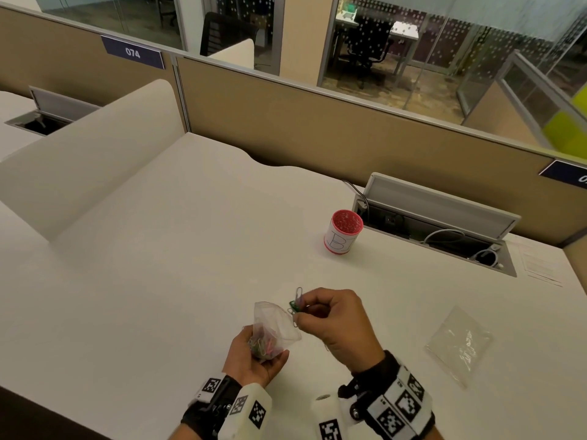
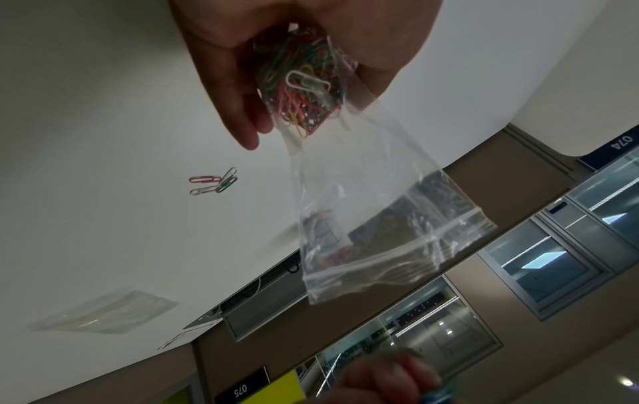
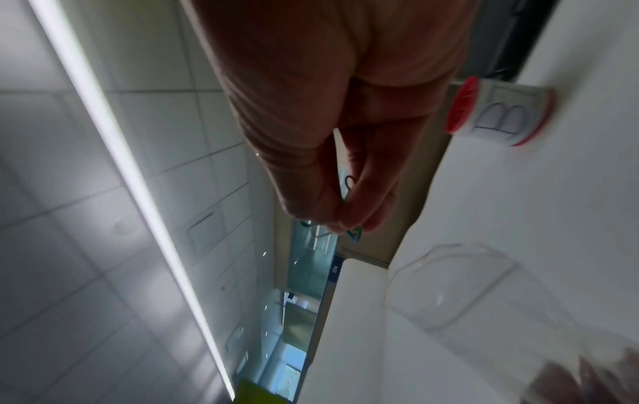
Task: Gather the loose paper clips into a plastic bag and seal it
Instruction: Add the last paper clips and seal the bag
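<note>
Leftmost, the person's left hand [image 1: 254, 360] cups the bottom of a small clear plastic zip bag [image 1: 276, 322], fingers curled round the bunched lower part, where a tangle of coloured paper clips [image 2: 304, 84] sits. The bag's mouth points toward the right hand [image 1: 336, 319], which is just beside it and pinches a few loose clips [image 1: 297, 304], green and pale ones, between thumb and fingertips. In the left wrist view, four more clips [image 2: 214, 181], red, green and silvery, lie together on the white desk [image 1: 158, 249] beyond the bag; the head view probably hides them behind the hands. Further right and back stands a red-rimmed round cup with a white paper label [image 1: 343, 231], well apart from the hands, in front of an open cable tray with a raised lid [image 1: 438, 223]. Rightmost lies a flat spare clear plastic bag [image 1: 459, 344].
</note>
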`<state>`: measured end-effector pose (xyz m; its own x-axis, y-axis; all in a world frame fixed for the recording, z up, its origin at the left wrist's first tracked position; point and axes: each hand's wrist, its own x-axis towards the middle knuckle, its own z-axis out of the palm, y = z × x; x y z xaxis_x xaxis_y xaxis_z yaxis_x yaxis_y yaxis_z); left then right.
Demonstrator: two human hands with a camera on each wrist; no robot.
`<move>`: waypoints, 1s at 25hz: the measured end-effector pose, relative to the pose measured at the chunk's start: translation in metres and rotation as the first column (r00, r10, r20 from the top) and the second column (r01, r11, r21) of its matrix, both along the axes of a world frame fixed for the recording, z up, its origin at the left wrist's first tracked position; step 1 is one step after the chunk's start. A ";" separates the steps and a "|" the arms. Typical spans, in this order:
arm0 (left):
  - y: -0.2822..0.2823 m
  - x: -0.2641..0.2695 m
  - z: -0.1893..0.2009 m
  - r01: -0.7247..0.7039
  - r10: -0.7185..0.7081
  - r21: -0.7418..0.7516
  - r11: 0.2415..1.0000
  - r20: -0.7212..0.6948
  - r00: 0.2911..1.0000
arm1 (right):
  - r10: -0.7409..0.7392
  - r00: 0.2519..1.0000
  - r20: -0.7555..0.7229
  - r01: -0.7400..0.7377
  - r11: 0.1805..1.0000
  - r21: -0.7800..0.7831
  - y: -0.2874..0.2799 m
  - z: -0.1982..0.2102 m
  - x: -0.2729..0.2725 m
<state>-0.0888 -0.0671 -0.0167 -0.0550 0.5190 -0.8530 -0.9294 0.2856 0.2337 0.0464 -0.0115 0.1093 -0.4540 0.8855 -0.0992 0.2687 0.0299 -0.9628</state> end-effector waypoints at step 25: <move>0.000 -0.003 0.006 -0.014 0.010 0.056 0.998 0.065 0.998 | -0.083 0.996 -0.014 0.084 0.996 0.020 0.015 -0.015 0.028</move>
<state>-0.0918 -0.0670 -0.0106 -0.0070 0.5662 -0.8243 -0.9464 0.2624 0.1883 0.0742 0.0038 0.0947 -0.3796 0.9221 -0.0745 0.2580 0.0282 -0.9657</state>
